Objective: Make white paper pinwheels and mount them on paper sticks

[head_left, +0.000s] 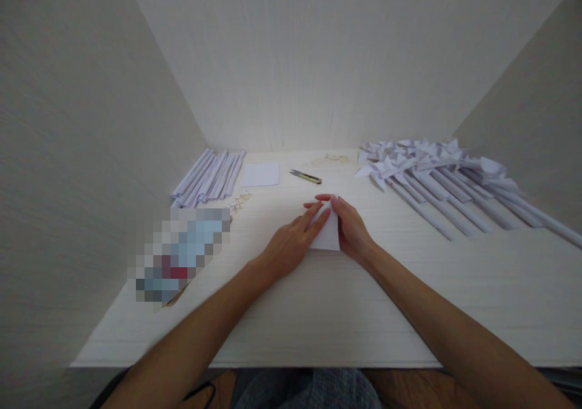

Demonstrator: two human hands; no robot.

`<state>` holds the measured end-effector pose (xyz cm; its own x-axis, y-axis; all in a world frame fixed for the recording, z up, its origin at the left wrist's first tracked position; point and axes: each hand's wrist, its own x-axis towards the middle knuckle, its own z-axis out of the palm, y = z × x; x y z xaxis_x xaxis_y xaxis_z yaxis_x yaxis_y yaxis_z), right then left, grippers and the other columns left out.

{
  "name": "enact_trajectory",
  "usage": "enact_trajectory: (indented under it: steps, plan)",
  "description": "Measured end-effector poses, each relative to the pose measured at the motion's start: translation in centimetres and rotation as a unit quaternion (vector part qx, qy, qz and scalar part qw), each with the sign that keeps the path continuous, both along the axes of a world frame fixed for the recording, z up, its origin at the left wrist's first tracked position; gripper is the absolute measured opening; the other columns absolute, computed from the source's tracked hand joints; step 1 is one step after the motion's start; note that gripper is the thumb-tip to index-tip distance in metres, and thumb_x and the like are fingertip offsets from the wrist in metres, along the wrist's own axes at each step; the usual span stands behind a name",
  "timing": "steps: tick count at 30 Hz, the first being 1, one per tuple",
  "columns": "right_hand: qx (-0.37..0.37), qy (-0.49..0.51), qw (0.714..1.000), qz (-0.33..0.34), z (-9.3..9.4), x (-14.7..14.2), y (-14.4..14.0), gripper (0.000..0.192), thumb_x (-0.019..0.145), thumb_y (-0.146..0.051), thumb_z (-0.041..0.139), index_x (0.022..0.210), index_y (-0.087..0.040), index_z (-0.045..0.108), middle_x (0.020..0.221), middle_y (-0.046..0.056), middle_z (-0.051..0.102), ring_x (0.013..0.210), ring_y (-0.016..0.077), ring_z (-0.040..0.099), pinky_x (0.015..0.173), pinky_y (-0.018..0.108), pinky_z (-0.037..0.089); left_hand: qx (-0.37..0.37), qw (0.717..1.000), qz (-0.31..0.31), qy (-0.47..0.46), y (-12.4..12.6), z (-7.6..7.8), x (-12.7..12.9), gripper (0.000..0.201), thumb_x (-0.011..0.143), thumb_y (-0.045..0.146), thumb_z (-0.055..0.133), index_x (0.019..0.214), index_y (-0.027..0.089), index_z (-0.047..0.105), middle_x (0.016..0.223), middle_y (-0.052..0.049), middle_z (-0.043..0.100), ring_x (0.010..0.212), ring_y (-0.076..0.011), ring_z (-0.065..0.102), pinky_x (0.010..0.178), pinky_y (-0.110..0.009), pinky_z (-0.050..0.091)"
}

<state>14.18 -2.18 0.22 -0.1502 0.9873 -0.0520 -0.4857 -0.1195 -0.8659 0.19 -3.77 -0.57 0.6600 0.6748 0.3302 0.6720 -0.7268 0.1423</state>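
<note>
Between my two hands, above the middle of the table, is a folded piece of white paper (326,237). My left hand (291,242) lies along its left side, with fingers pressed on the paper near the upper edge. At the right edge my right hand (353,227) grips the sheet, thumb close to its top corner. Part of the paper is hidden under the fingers. Beyond the hands lies a pair of thread snips (305,176) with a yellowish handle. A square stack of white paper (260,174) rests to the left of the snips.
Rolled white paper tubes (209,177) are piled at the back left, beside small pale bits (240,201). A blurred-out object (186,254) lies at the left. Paper pinwheels on paper sticks (436,179) cover the back right. Walls enclose the white table (282,330) on three sides.
</note>
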Motion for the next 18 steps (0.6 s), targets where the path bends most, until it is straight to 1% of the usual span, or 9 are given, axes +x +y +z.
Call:
enact_trajectory:
  steps: [3, 5, 9, 12, 14, 18]
  plan:
    - [-0.001, -0.021, 1.000, -0.012, -0.10, 0.04, 0.06, 0.023, 0.072, -0.041, 0.054, 0.081, -0.020, 0.057, 0.081, 0.004, 0.069, 0.071, 0.0161, 0.063, 0.070, 0.034, 0.048, -0.013, 1.000, -0.004, -0.004, -0.09, 0.12, 0.08, 0.069, 0.071, 0.000, 0.032, 0.134, 0.016, 0.012, 0.140, -0.016, 0.023, 0.123, -0.0244, 0.032, 0.089, -0.038, 0.043]
    - [0.003, -0.038, 0.999, -0.026, -0.15, 0.09, 0.13, 0.022, 0.071, -0.041, 0.055, 0.079, -0.020, 0.058, 0.084, 0.004, 0.069, 0.073, 0.0155, 0.062, 0.070, 0.032, 0.047, -0.025, 1.000, -0.009, -0.007, -0.18, 0.26, 0.12, 0.072, 0.069, 0.003, 0.038, 0.135, 0.015, 0.010, 0.140, -0.017, 0.021, 0.124, -0.0260, 0.031, 0.089, -0.039, 0.042]
    - [0.028, -0.086, 0.995, -0.045, -0.20, 0.30, 0.24, 0.025, 0.072, -0.041, 0.054, 0.076, -0.018, 0.063, 0.094, 0.005, 0.067, 0.077, 0.0154, 0.060, 0.071, 0.030, 0.046, -0.043, 0.999, -0.018, -0.020, -0.35, 0.47, 0.22, 0.076, 0.070, 0.020, 0.051, 0.134, 0.014, 0.011, 0.139, -0.019, 0.022, 0.120, -0.0296, 0.035, 0.088, -0.042, 0.043]
    - [0.039, -0.106, 0.992, -0.054, -0.22, 0.37, 0.23, 0.027, 0.072, -0.043, 0.052, 0.077, -0.018, 0.064, 0.098, 0.005, 0.065, 0.078, 0.0157, 0.059, 0.070, 0.030, 0.045, -0.048, 0.997, -0.018, -0.055, -0.48, 0.48, 0.36, 0.078, 0.070, 0.033, 0.054, 0.133, 0.013, 0.013, 0.136, -0.020, 0.027, 0.120, -0.0301, 0.034, 0.089, -0.043, 0.041]
    - [0.047, -0.108, 0.991, -0.060, -0.24, 0.33, 0.21, 0.028, 0.074, -0.043, 0.051, 0.078, -0.019, 0.063, 0.100, 0.005, 0.065, 0.079, 0.0158, 0.059, 0.070, 0.030, 0.045, -0.062, 0.994, -0.008, -0.091, -0.55, 0.46, 0.50, 0.077, 0.070, 0.036, 0.054, 0.132, 0.012, 0.014, 0.133, -0.020, 0.031, 0.121, -0.0287, 0.034, 0.091, -0.043, 0.040]
    - [0.096, -0.107, 0.987, -0.078, -0.29, 0.18, 0.23, 0.026, 0.078, -0.042, 0.047, 0.079, -0.020, 0.061, 0.104, 0.005, 0.063, 0.086, 0.0158, 0.058, 0.076, 0.031, 0.044, -0.094, 0.979, 0.026, -0.180, -0.64, 0.38, 0.88, 0.063, 0.076, 0.035, 0.047, 0.128, 0.013, 0.020, 0.127, -0.017, 0.038, 0.116, -0.0238, 0.040, 0.091, -0.039, 0.040]
